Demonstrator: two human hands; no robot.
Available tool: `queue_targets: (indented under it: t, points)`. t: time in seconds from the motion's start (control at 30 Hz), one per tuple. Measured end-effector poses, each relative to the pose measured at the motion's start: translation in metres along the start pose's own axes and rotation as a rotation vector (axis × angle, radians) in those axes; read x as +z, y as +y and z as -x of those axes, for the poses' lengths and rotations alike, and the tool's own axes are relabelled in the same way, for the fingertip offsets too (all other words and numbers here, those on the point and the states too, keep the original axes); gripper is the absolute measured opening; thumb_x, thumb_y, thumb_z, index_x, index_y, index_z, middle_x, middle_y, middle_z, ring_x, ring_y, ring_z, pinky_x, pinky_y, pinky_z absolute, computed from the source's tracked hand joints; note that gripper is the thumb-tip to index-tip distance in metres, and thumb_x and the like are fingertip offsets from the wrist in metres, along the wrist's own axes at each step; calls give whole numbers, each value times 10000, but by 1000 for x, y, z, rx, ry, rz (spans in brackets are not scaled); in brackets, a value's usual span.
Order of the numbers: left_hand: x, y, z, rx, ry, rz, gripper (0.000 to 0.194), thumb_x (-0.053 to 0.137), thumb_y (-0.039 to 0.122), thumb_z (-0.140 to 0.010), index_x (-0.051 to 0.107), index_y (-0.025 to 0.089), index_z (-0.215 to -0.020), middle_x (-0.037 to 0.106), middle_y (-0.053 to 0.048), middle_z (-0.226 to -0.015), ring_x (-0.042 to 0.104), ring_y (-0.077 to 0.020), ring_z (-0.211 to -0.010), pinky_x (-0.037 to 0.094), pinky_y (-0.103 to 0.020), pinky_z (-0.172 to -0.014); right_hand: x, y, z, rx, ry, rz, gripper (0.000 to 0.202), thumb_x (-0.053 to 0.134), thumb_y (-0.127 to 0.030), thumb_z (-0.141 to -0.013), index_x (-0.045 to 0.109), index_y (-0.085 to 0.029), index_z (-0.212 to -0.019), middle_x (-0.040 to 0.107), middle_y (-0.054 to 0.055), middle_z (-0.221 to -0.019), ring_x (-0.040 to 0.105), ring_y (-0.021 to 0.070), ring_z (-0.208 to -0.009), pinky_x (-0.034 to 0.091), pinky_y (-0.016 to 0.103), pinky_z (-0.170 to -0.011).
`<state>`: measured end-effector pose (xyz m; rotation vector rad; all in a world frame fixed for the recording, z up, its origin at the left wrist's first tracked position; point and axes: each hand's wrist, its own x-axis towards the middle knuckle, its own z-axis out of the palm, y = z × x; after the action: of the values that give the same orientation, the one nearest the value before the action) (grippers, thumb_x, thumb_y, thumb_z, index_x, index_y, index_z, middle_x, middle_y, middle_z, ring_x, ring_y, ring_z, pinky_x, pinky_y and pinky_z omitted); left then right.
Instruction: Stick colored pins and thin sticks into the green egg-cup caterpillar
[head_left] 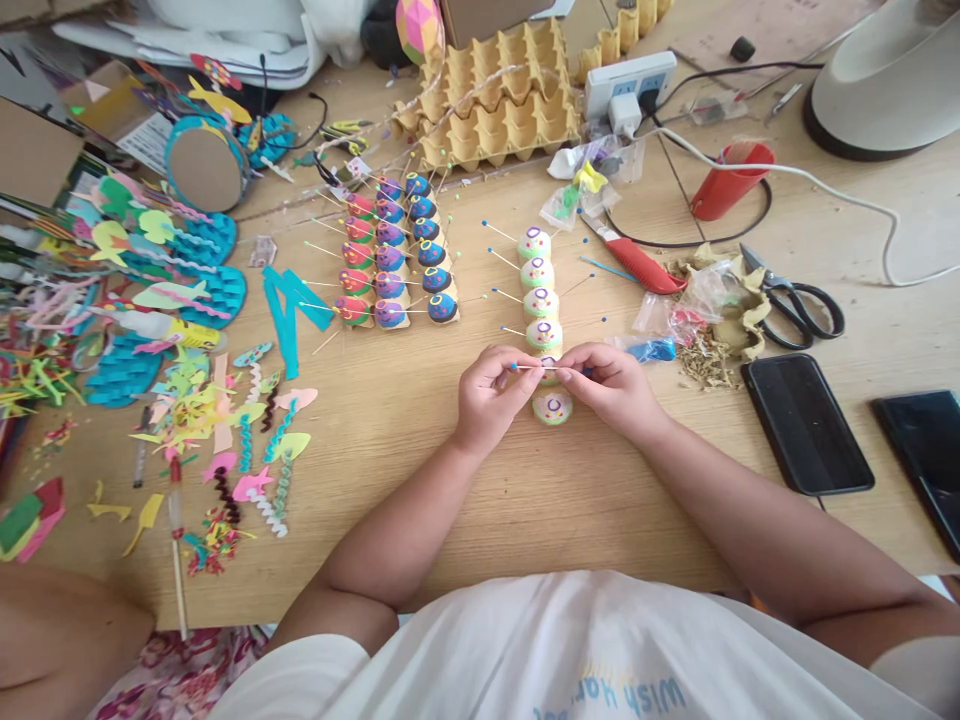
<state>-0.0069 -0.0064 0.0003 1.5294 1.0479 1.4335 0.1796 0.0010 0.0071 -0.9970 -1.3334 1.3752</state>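
Note:
My left hand (489,398) and my right hand (609,388) meet over a strip of white-and-green painted egg-carton cups (538,272). Fingers of both hands pinch a thin pale stick with a blue tip (529,367), held about level. One cup is partly covered by the fingertips. Nearest my body, the front cup (553,406) bears a purple curved mark and small coloured dots. From the far cups, similar blue-tipped sticks (504,256) stick out to the left and right. Whether the held stick touches the cup beneath cannot be made out.
Left of centre stand red, purple and blue painted cups (390,260). Paper fish and twisted strips (259,440) lie farther left. A red-handled cutter (645,265), scissors (799,305) and a phone (808,424) lie right. Egg trays (499,95) are behind. Another person's arm (64,640) shows lower left.

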Motion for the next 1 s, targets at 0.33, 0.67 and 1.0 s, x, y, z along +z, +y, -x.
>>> queue_targets:
  t: [0.33, 0.67, 1.0]
  points:
    - [1, -2, 0, -132, 153, 46, 242, 782, 455, -910, 739, 218, -893, 717, -7, -852, 634, -113, -779, 506, -245, -744, 0, -3, 4, -163, 64, 345, 303, 720, -485, -936, 760, -201, -1033, 576, -8, -680, 451, 114, -578, 387, 283, -551]
    - [5, -2, -1, -204, 225, 143, 309, 811, 479, -875, 666, 206, -882, 791, -55, -905, 702, -129, -775, 552, -261, -736, -1, 0, 3, -237, 59, 617, 250, 737, -325, -924, 762, -175, -1123, 489, -33, -674, 461, 127, -619, 379, 295, -621]
    - [5, -8, 0, -260, 267, 26, 142, 746, 330, -918, 680, 204, -908, 736, -23, -889, 680, -110, -814, 539, -225, -765, -3, 7, 0, -120, 45, 553, 298, 780, -359, -876, 770, -185, -1117, 509, -34, -682, 436, 122, -608, 365, 292, -606]
